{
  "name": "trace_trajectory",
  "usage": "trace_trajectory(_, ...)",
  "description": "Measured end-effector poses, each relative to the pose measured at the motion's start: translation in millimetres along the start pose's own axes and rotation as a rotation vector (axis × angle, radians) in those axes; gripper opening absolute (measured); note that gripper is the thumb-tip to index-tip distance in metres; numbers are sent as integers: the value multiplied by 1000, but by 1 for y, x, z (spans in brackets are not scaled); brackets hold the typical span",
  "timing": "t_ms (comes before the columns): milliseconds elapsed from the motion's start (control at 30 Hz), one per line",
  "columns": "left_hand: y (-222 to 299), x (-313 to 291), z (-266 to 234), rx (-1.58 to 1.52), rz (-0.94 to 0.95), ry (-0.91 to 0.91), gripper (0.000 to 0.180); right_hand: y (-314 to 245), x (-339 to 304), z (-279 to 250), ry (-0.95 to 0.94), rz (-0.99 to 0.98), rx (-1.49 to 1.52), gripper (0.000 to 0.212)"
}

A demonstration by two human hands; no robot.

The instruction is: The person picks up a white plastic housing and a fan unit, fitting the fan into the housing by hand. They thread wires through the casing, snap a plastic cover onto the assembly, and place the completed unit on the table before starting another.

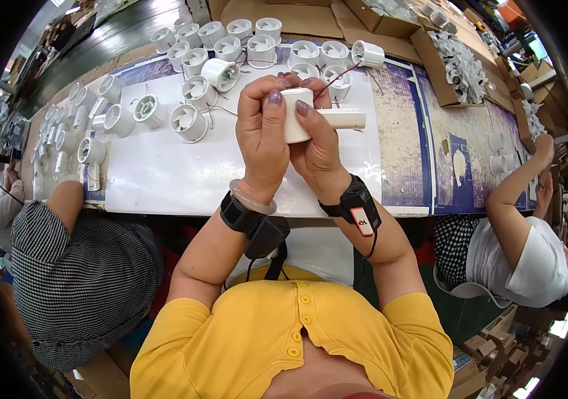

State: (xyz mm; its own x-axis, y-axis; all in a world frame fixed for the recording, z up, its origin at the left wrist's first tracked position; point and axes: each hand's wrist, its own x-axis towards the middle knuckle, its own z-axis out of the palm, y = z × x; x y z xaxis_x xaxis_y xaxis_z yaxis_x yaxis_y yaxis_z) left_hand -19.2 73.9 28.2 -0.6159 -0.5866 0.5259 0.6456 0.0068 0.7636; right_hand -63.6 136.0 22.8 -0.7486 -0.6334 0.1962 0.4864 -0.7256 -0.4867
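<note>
Above the white work sheet [164, 169], both hands are wrapped round a white plastic fan housing [294, 125]. My left hand [260, 136] grips its left side, the thumb lying on top. From the other side my right hand [320, 149] closes on it, thumb pressed to its wall. A short white tube [347, 120] points right from beside my right hand. A dark red wire [342, 74] rises near my right fingers towards a tipped fan housing [367, 53]. My fingertips at the far side are partly hidden.
Several round white housings with fan blades [187, 121] stand beyond my hands and to the left. An open carton [453, 66] of white parts sits at the far right. A co-worker in checks [84, 266] is at my left, another in white [523, 246] at my right.
</note>
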Motion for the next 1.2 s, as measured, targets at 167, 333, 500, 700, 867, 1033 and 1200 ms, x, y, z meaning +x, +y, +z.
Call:
trace_trajectory(167,-1,5,0,-18,-63,-25,26,-3,4,-1,6,5,21,36)
trace_trajectory(333,2,13,-12,358,95,-207,54,-21,19,0,29,87,124,32)
trace_trajectory(500,-1,13,-36,612,144,-215,75,-20,20,-5,65,218,12,39)
trace_trajectory(700,23,16,-31,923,307,-222,70,-20,29,-20,124,-356,-652,47)
trace_trajectory(867,25,13,-25,892,308,-215,71,-13,13,-3,-211,-262,-690,34)
trace_trajectory(1033,23,7,-24,574,250,-215,54,-7,10,-4,-159,-107,-353,37)
trace_trajectory(1200,7,1,-11,162,129,39,31,1,2,7,-117,-87,-239,42)
